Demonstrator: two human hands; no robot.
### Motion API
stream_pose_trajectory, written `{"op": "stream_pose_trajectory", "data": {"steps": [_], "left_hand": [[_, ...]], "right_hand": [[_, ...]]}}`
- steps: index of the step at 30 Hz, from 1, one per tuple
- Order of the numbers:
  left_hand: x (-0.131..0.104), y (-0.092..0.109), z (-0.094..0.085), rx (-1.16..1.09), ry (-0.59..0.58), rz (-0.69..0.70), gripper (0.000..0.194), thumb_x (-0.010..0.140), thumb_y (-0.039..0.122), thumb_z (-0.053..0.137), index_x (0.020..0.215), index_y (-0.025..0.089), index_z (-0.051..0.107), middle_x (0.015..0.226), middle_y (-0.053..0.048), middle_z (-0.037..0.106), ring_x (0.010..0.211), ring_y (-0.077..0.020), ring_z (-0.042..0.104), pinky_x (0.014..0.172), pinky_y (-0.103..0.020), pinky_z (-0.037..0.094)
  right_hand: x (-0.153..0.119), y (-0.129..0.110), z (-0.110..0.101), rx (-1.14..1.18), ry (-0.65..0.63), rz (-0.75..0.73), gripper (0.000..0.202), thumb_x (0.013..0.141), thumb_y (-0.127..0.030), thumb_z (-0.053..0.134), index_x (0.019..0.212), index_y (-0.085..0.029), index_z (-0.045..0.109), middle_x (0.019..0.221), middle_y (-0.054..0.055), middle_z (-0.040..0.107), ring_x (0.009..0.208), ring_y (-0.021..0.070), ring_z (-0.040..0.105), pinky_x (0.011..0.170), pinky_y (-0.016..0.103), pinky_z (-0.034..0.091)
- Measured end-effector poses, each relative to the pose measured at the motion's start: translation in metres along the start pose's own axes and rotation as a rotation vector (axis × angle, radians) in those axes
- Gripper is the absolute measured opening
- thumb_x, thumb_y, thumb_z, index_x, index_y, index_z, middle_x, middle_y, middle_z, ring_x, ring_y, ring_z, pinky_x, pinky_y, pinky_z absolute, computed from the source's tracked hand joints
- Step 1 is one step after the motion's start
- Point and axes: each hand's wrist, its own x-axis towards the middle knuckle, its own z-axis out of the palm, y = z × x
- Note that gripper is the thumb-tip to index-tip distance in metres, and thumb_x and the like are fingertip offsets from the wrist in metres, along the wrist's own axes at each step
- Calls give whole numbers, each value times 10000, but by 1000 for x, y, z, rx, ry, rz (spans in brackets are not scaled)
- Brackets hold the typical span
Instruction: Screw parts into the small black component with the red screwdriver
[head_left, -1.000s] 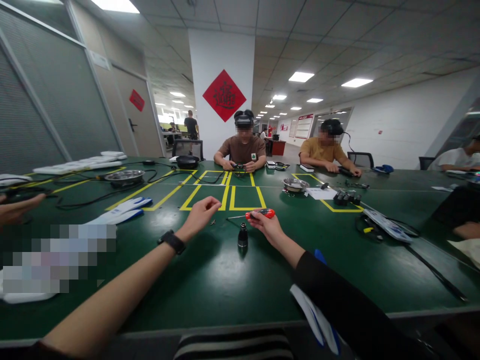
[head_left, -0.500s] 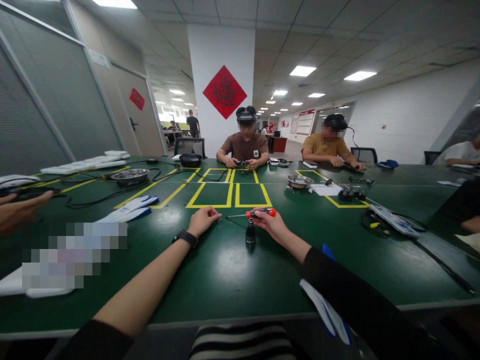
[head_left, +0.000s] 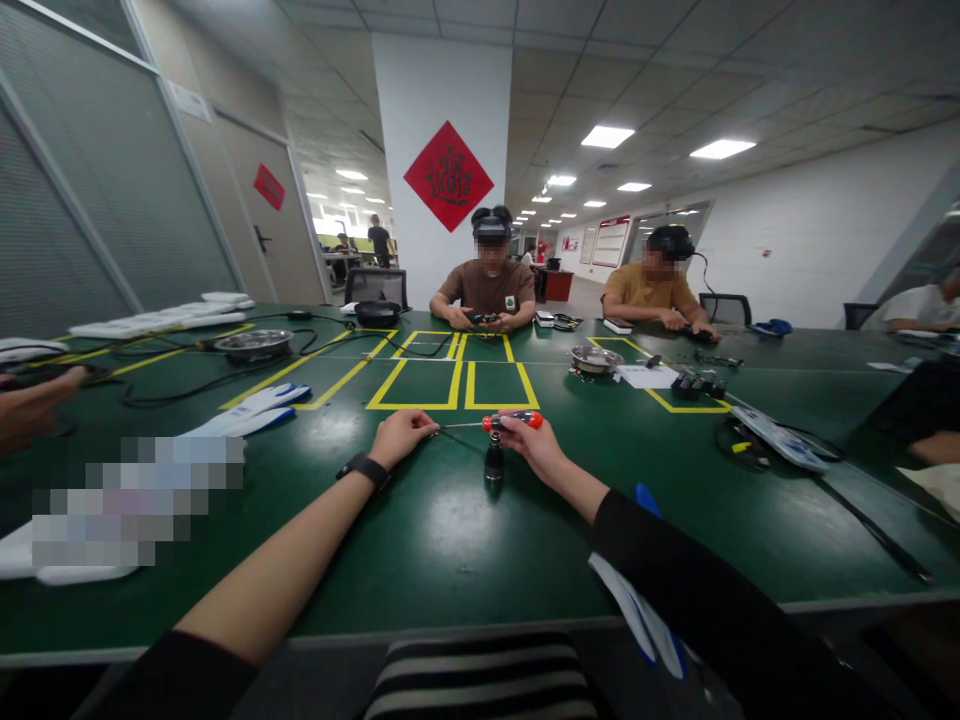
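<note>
My right hand (head_left: 538, 448) grips a screwdriver (head_left: 489, 423) by its orange-and-black handle, its thin shaft lying level and pointing left. At the shaft's tip is my left hand (head_left: 401, 437), thumb and fingers pinched together. Whatever the pinch holds is too small to make out. A black cylindrical part (head_left: 493, 462) with a narrower top stands upright on the green table (head_left: 420, 560), just below the screwdriver and beside my right hand's fingers. A dark watch (head_left: 365, 468) is on my left wrist.
Left lie white-and-blue gloves (head_left: 262, 405); another glove (head_left: 637, 610) hangs at the front edge near my right forearm. Metal bowls (head_left: 255, 345) (head_left: 596, 360), several black parts (head_left: 697, 385), a power strip (head_left: 780, 437) and cables lie around. Co-workers sit opposite and at both sides.
The screwdriver has moved left relative to my left hand, its tip now meeting the pinched fingers. The view has shifted slightly. The black cylindrical part still stands upright.
</note>
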Motion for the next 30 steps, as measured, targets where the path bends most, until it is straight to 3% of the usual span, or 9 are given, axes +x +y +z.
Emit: {"op": "stream_pose_trajectory", "data": {"steps": [10,17,30], "left_hand": [[-3,9,-4,-14,-13,-9,358,735,498,499,786,198,686,792,-40,689,775,-200,594,680,-267,416],[-3,12,-5,-92,-99,111,398,720,500,531,928,193,674,907,-47,674,814,-192,586,744,-287,434],[-4,13,-6,-100,-89,115,311,686,449,590,817,184,689,877,-50,674,821,-202,587,766,-304,440]], "right_hand": [[2,1,-4,71,17,16,255,695,-246,677,911,-124,620,847,87,698,749,168,674,676,262,537],[3,1,-6,104,55,42,210,723,-238,641,901,-133,607,826,85,698,729,165,676,666,264,541],[3,-1,-6,133,63,51,198,724,-266,641,871,-140,604,815,82,700,713,160,671,615,242,527]]}}
